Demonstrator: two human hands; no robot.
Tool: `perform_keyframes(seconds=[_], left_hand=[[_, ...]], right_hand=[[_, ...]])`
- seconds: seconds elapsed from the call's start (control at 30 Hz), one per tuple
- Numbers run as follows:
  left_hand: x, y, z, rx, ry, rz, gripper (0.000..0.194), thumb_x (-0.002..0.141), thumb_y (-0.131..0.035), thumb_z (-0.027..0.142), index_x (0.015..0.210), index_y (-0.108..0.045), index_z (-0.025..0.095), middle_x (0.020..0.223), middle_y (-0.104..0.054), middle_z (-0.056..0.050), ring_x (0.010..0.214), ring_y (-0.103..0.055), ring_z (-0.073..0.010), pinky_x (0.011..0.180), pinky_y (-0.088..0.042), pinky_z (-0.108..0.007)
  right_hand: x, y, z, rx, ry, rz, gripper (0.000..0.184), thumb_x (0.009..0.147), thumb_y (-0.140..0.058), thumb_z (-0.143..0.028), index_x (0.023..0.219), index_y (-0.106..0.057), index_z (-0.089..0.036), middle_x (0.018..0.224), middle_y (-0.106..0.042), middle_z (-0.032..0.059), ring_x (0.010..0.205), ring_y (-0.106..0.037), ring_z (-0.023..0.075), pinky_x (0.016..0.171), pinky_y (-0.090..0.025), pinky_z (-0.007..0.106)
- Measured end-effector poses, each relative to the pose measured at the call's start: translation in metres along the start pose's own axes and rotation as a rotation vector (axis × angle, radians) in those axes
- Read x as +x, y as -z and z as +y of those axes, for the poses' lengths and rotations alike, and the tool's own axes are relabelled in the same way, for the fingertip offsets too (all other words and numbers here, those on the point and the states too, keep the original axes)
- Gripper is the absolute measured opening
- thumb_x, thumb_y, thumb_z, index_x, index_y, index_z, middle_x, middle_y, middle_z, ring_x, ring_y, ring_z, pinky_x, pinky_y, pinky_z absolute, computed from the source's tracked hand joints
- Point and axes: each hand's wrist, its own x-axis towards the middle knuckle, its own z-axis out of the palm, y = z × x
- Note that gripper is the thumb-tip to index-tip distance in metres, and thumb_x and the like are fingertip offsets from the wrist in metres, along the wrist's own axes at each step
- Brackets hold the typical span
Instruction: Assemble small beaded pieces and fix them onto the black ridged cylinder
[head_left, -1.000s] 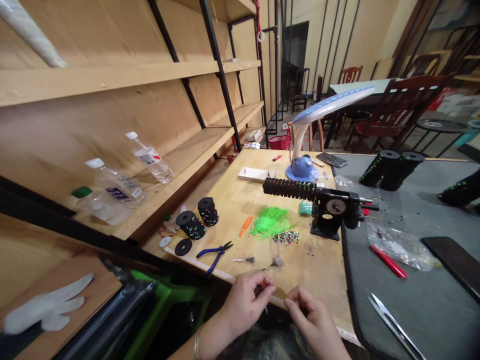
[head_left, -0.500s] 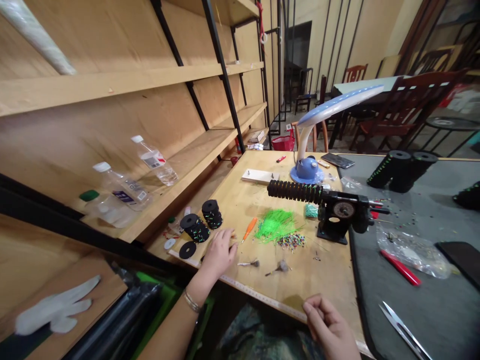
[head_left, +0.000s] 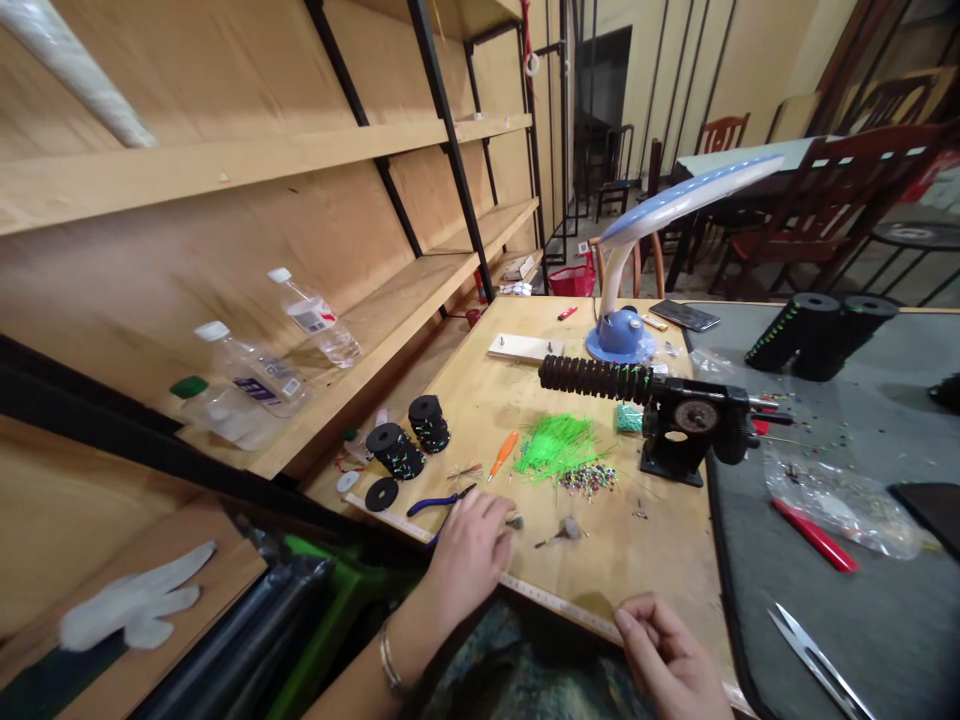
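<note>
My left hand (head_left: 471, 545) is over the bench's front edge, fingers loosely bent and apart above a small thin piece with a grey fluffy tip (head_left: 514, 522), partly hidden beneath them. Blue-handled pliers (head_left: 431, 503) lie just left of it. A second grey-tufted piece (head_left: 568, 528) rests to its right. My right hand (head_left: 664, 650) is at the front edge, thumb pressed to curled fingers; whatever they may hold cannot be made out. Beyond the hands lie bright green strands (head_left: 556, 445), mixed coloured beads (head_left: 589, 480) and an orange-handled tool (head_left: 504, 455).
A black clamp device (head_left: 686, 425) carries a ridged black roll (head_left: 596, 377). Behind it stands a blue lamp (head_left: 621, 335). Black foam spools (head_left: 396, 452) stand at left. Tweezers (head_left: 814, 655), a red tool (head_left: 814, 535) and a plastic bag (head_left: 847, 500) lie on the grey mat (head_left: 757, 570).
My left hand has moved right and nearer me, over the first grey-tipped piece, uncovering the blue pliers and some thin strands. My right hand stays nearly in place.
</note>
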Motion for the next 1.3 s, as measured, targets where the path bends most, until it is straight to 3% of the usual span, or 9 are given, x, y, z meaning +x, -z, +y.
perform_keyframes(seconds=[0.13,0.23,0.33,0.43,0.57,0.77,1.07,1.3], left_hand=[[-0.003,-0.029,-0.002,-0.091,0.100,-0.007,0.029,0.079,-0.048,0.004,0.099,-0.064,0.020,0.094,-0.067,-0.009,0.095,-0.058,-0.0265,0.085,-0.046,-0.042],[-0.003,-0.037,-0.004,-0.221,0.155,0.014,0.027,0.081,-0.047,0.006,0.101,-0.062,0.018,0.091,-0.066,-0.009,0.090,-0.061,-0.0245,0.082,-0.048,-0.040],[-0.009,-0.037,0.009,-0.691,0.299,-0.039,0.020,0.082,-0.055,0.017,0.102,-0.059,0.017,0.084,-0.063,-0.005,0.080,-0.063,-0.0202,0.073,-0.050,-0.034],[-0.019,-0.040,0.034,-1.213,0.469,-0.232,0.027,0.077,-0.067,0.033,0.094,-0.056,0.016,0.071,-0.059,0.000,0.061,-0.059,-0.0146,0.053,-0.044,-0.024],[-0.033,-0.050,0.060,-1.499,0.637,-0.334,0.039,0.067,-0.078,0.042,0.084,-0.054,0.016,0.064,-0.059,0.002,0.056,-0.054,-0.0107,0.049,-0.038,-0.020],[-0.038,-0.052,0.073,-1.522,0.677,-0.407,0.034,0.069,-0.075,0.038,0.077,-0.051,0.016,0.060,-0.060,0.002,0.047,-0.044,-0.0063,0.047,-0.031,-0.020],[-0.038,-0.048,0.077,-1.388,0.555,-0.401,0.034,0.074,-0.070,0.042,0.079,-0.046,0.018,0.061,-0.057,0.004,0.047,-0.042,-0.0064,0.049,-0.032,-0.021],[-0.038,-0.048,0.081,-1.436,0.572,-0.396,0.039,0.072,-0.072,0.044,0.082,-0.044,0.018,0.064,-0.057,0.004,0.053,-0.046,-0.0073,0.053,-0.035,-0.021]], right_hand=[[-0.003,-0.004,-0.001,-0.011,-0.001,-0.023,0.049,0.070,-0.064,-0.069,0.065,-0.060,-0.020,0.051,-0.034,-0.0074,0.047,-0.029,0.0103,0.045,-0.025,0.024],[-0.005,-0.007,0.001,0.010,-0.010,-0.035,0.050,0.069,-0.065,-0.069,0.066,-0.059,-0.020,0.051,-0.034,-0.0079,0.046,-0.028,0.0097,0.045,-0.024,0.023],[-0.004,-0.011,0.003,0.049,-0.051,-0.067,0.049,0.070,-0.064,-0.069,0.067,-0.057,-0.020,0.049,-0.031,-0.0095,0.043,-0.025,0.0079,0.043,-0.019,0.022],[0.000,-0.014,0.002,0.064,-0.081,-0.123,0.051,0.069,-0.064,-0.069,0.067,-0.055,-0.020,0.047,-0.031,-0.0105,0.042,-0.024,0.0069,0.042,-0.019,0.021],[0.004,-0.016,0.001,0.077,-0.127,-0.138,0.056,0.062,-0.066,-0.075,0.065,-0.053,-0.020,0.042,-0.033,-0.0109,0.038,-0.026,0.0068,0.040,-0.020,0.020],[0.004,-0.013,0.007,0.093,-0.137,-0.098,0.053,0.061,-0.070,-0.070,0.067,-0.057,-0.019,0.044,-0.048,-0.0068,0.038,-0.032,0.0074,0.039,-0.024,0.020],[0.004,-0.013,0.009,0.075,-0.086,-0.105,0.050,0.067,-0.069,-0.066,0.069,-0.059,-0.017,0.044,-0.049,-0.0065,0.040,-0.033,0.0079,0.041,-0.023,0.021],[0.002,-0.013,0.010,0.100,-0.096,-0.101,0.049,0.068,-0.068,-0.065,0.070,-0.058,-0.017,0.047,-0.052,-0.0056,0.040,-0.035,0.0077,0.042,-0.024,0.020]])
